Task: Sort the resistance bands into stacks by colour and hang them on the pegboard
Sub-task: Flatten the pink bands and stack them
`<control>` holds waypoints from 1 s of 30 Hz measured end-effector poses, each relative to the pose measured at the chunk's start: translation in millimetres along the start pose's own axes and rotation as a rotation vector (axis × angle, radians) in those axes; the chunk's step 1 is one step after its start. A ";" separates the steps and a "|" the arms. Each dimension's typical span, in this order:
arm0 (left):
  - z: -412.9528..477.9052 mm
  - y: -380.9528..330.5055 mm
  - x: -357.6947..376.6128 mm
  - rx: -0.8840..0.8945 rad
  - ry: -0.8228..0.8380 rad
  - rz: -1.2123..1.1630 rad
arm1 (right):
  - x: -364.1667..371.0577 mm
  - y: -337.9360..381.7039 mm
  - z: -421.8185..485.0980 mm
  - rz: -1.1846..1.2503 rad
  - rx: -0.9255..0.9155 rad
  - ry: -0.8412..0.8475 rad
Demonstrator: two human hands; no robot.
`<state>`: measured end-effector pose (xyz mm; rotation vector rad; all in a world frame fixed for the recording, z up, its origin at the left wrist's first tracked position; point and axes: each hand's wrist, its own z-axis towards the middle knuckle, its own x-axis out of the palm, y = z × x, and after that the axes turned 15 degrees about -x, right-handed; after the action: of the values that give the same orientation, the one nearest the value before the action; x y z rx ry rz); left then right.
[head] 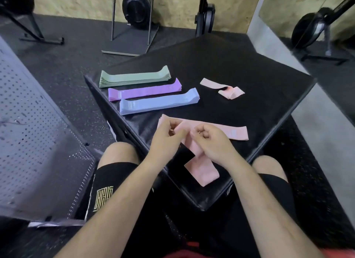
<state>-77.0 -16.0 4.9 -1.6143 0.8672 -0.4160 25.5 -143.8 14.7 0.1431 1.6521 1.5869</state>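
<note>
A seated person works at a black tabletop (249,65). A blue stack (159,102) of flat bands lies on it, with a purple stack (144,90) just beyond it and a green stack (134,78) beyond that. On the near side of the blue stack, the left hand (169,132) and right hand (211,142) each pinch one pink band (199,167), which trails toward the person, above a flat pink stack (234,132). Right of the blue stack lies a twisted band (228,89), also pink. Far left of the blue stack leans a pegboard (34,132).
</note>
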 end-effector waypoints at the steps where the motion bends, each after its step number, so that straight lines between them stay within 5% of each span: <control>1: 5.2 -0.4 -2.8 -0.001 0.005 0.023 | -0.8 -0.1 4.5 -0.010 -0.007 0.011; 16: 83.4 5.4 -35.2 -0.065 -0.081 -0.016 | -23.1 1.8 102.0 -0.266 0.094 0.275; 26: 108.3 24.1 -39.1 0.021 -0.191 0.240 | 1.9 -24.0 132.8 -0.343 0.126 0.328; 30: 112.8 27.9 -47.1 0.118 -0.049 0.343 | 5.5 -30.4 135.7 -0.351 0.119 0.326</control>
<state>-39.0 94.8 -39.7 -1.3303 1.0395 -0.1812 118.3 -40.7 3.5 -0.3456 1.8977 1.2930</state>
